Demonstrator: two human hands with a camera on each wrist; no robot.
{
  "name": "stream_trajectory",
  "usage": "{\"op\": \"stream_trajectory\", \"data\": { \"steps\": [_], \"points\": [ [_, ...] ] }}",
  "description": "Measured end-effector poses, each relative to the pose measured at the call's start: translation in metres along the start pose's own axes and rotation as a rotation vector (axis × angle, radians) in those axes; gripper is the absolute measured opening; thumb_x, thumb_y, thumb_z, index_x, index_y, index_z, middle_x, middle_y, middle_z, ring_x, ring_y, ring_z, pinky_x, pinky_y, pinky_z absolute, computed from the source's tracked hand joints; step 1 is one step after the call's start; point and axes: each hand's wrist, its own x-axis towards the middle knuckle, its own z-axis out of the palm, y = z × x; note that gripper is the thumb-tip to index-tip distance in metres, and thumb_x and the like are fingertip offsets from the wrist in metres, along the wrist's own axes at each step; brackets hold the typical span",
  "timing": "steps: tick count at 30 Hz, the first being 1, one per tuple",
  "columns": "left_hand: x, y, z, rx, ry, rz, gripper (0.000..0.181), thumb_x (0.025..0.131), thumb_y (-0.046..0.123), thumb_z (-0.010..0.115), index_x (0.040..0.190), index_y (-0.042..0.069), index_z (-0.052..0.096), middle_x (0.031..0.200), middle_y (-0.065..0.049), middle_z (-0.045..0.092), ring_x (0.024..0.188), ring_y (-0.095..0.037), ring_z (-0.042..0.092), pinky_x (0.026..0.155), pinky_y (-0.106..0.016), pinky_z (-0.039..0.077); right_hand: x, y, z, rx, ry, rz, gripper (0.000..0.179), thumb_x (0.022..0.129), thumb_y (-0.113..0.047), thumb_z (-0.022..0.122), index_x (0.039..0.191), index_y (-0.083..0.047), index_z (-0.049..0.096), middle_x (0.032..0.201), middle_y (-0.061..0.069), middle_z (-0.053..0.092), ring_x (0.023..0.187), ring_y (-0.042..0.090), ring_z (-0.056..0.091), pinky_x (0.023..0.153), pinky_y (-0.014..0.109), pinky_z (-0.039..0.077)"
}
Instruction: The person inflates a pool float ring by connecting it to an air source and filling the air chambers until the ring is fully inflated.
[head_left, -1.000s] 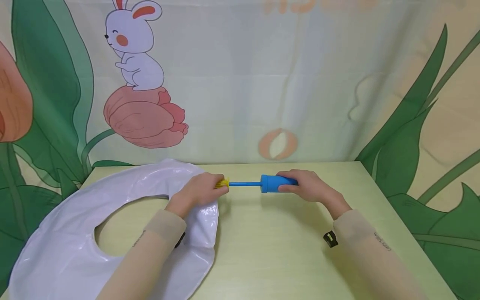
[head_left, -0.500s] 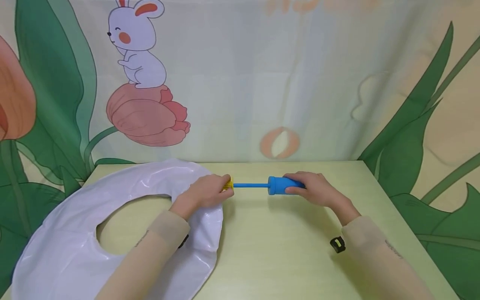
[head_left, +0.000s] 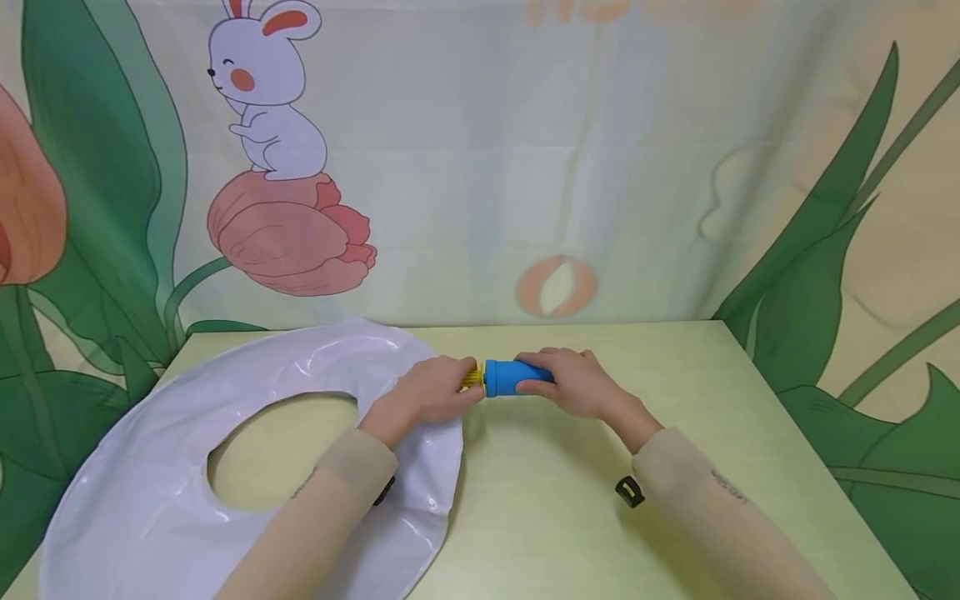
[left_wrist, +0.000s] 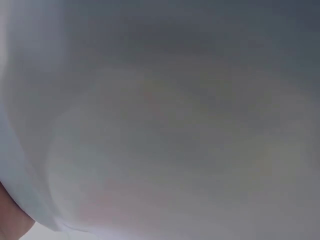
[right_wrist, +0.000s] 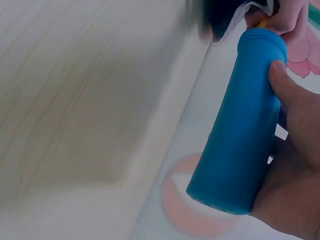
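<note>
In the head view a blue hand pump (head_left: 504, 377) is held level above the table between both hands. My right hand (head_left: 577, 381) grips its blue barrel, the thumb lying along it in the right wrist view. The left hand (head_left: 433, 390) grips the yellow ribbed end (head_left: 473, 377), which sits right against the barrel, so no rod shows. Beneath the left hand and forearm lies a pale lavender swim ring (head_left: 127, 483), wrinkled and partly filled. A blurred pale surface (left_wrist: 175, 140) fills most of the left wrist view. Whether the pump is joined to the ring cannot be seen.
The light yellow-green table (head_left: 570, 517) ends at a hanging cloth (head_left: 450, 167) printed with a rabbit, tulips and leaves. A small black clip-like piece (head_left: 629, 492) shows beside the right sleeve.
Half a second ago a length of blue rod showed between the yellow end and the barrel. The right hand has moved left with the barrel, closing that gap; the left hand shifted slightly right.
</note>
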Motion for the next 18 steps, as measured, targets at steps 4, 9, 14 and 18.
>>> {"op": "stream_trajectory", "data": {
  "steps": [4, 9, 14, 18],
  "points": [
    [-0.002, -0.008, -0.002, -0.009, -0.004, -0.011, 0.018, 0.091, 0.032, 0.051, 0.087, 0.015, 0.055, 0.066, 0.003, 0.044, 0.063, -0.017, 0.049, 0.061, -0.033, 0.036, -0.003, 0.012, -0.004, 0.048, -0.032, 0.034, 0.058, 0.102, -0.048, 0.062, 0.149, -0.015, 0.054, 0.134, 0.009, 0.063, 0.111, 0.027, 0.058, 0.096, 0.053, 0.042],
    [-0.005, -0.02, -0.011, -0.011, 0.001, -0.01, 0.018, 0.091, 0.032, 0.052, 0.082, 0.017, 0.052, 0.065, 0.003, 0.041, 0.063, -0.017, 0.047, 0.063, -0.034, 0.036, -0.013, 0.033, -0.018, 0.094, -0.038, 0.055, 0.06, 0.101, -0.044, 0.065, 0.15, -0.012, 0.053, 0.139, 0.012, 0.06, 0.115, 0.031, 0.056, 0.097, 0.052, 0.046],
    [-0.009, -0.031, -0.018, -0.017, -0.007, -0.026, 0.019, 0.092, 0.034, 0.051, 0.086, 0.016, 0.054, 0.068, 0.002, 0.045, 0.066, -0.018, 0.049, 0.066, -0.035, 0.038, -0.023, 0.052, -0.035, 0.148, -0.049, 0.081, 0.063, 0.1, -0.044, 0.066, 0.15, -0.009, 0.052, 0.139, 0.014, 0.06, 0.116, 0.033, 0.056, 0.098, 0.053, 0.046],
    [-0.009, -0.037, -0.02, -0.025, -0.01, -0.045, 0.021, 0.092, 0.035, 0.051, 0.093, 0.015, 0.057, 0.07, 0.0, 0.049, 0.068, -0.019, 0.05, 0.068, -0.036, 0.039, -0.031, 0.067, -0.042, 0.167, -0.036, 0.119, 0.063, 0.1, -0.042, 0.066, 0.151, -0.007, 0.051, 0.14, 0.017, 0.058, 0.119, 0.036, 0.055, 0.1, 0.056, 0.045]
  ]
}}
